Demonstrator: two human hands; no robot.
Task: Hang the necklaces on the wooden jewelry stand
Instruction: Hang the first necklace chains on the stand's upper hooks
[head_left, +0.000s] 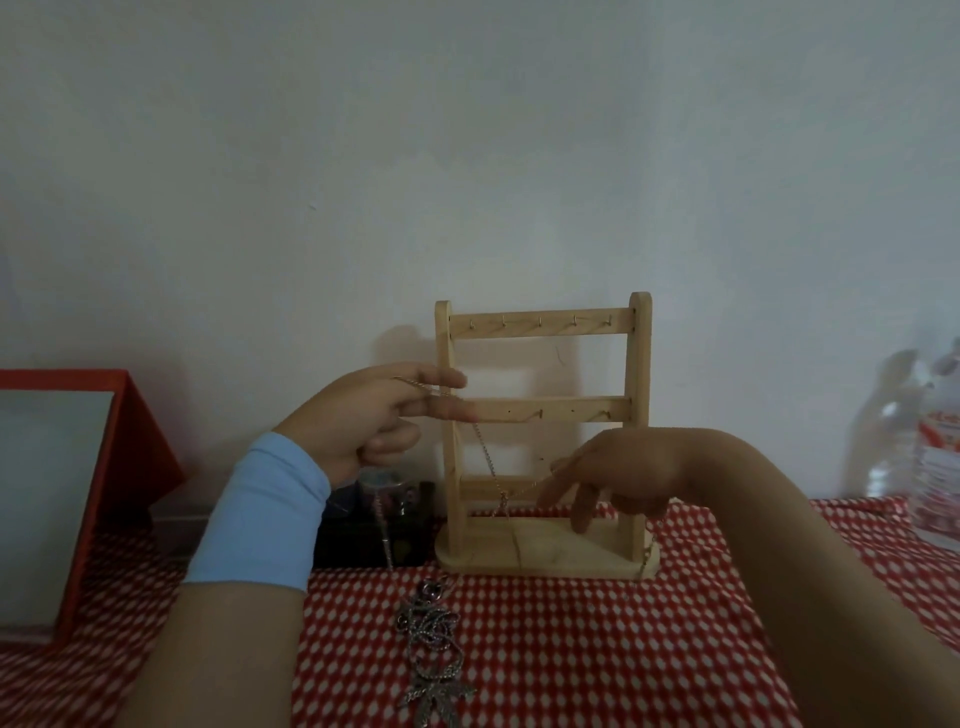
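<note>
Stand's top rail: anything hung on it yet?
Empty. The top rail hooks are bare; left hand and right hand hold the chain in front of the stand.

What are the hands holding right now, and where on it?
A thin chain necklace: the left hand pinches one side, the right hand the other; its middle sags.

Stand between black box and bottle

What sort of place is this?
Probably a home: a red-and-white checked tablecloth against a plain white wall, with a small wooden jewelry stand and a clear plastic bottle on it.
</note>
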